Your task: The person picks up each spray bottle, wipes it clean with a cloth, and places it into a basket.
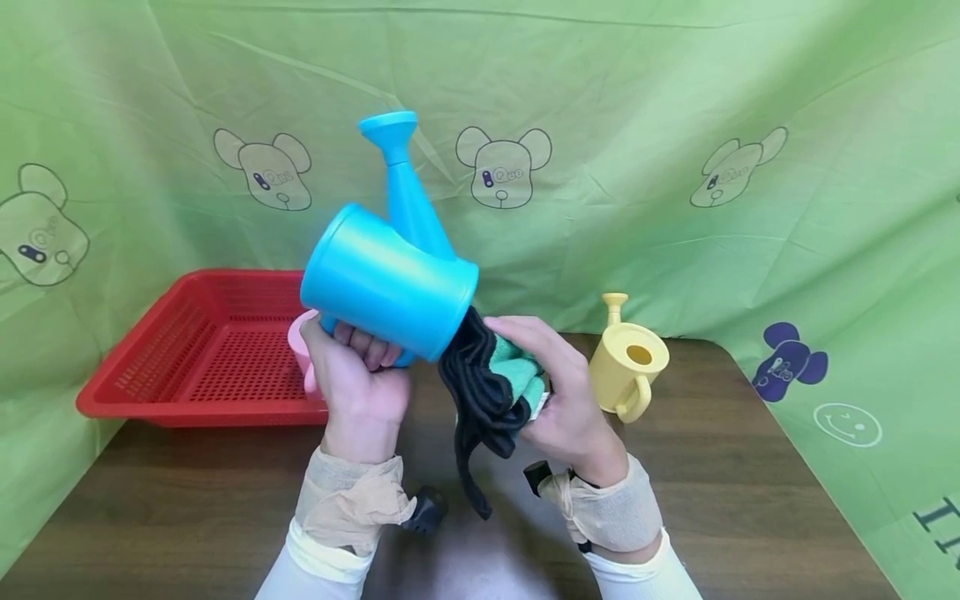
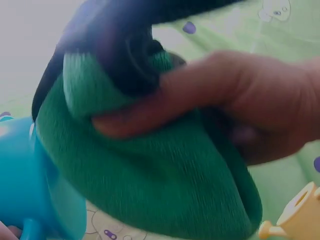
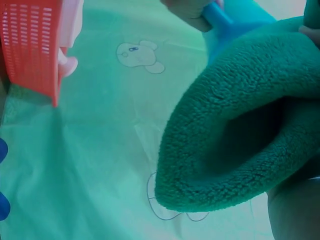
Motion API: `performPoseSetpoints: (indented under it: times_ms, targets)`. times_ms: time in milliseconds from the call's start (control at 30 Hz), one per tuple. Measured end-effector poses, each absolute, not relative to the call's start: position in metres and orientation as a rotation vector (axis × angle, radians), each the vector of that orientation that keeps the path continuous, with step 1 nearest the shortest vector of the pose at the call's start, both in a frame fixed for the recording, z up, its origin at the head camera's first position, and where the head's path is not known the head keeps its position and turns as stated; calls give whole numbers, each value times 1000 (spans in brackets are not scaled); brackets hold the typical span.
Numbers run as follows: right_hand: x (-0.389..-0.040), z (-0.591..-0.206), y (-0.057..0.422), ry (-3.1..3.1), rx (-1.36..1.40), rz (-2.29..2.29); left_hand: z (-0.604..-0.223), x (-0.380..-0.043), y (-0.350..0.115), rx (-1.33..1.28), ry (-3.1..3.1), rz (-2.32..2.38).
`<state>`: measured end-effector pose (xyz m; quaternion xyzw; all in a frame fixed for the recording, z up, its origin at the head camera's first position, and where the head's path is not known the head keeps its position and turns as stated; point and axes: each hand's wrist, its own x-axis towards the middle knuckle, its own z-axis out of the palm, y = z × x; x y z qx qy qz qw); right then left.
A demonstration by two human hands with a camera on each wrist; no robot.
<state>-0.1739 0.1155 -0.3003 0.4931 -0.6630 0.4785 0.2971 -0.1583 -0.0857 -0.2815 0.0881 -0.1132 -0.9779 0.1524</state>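
Observation:
A blue watering can (image 1: 386,279) is held tilted on its side above the table, its spout pointing up and its mouth to the right. My left hand (image 1: 363,379) grips its handle from below, fingers curled round it. At the can's mouth is a bunched green and black cloth (image 1: 491,379), with a dark strip hanging down. My right hand (image 1: 566,400) holds this cloth, and the left wrist view shows the thumb pressed over its green folds (image 2: 150,185). The right wrist view shows a fleecy green fold (image 3: 215,130). Whether any cloth reaches inside the can is hidden.
A red perforated basket (image 1: 202,417) stands at the left of the wooden table (image 1: 720,492), with a pink watering can (image 1: 300,337) in it, partly hidden. To the right stands a yellow watering can (image 1: 622,367). A green printed curtain (image 1: 600,108) hangs behind.

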Motion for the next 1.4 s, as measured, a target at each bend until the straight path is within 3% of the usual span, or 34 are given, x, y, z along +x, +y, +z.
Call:
performPoseSetpoints:
  times_ms: [333,733,1400]
  targets:
    - [-175,-297,125,-1651,1134,1305,-284,-165,-86,88,-593,-2615]
    - [-175,-296,126,-1675,1122,1268,-289,-166,-76,52,-1116,-2114]
    - [-174,-293,129,-1565,1072,1321,-297,-166,-75,-120,-1321,-1570]
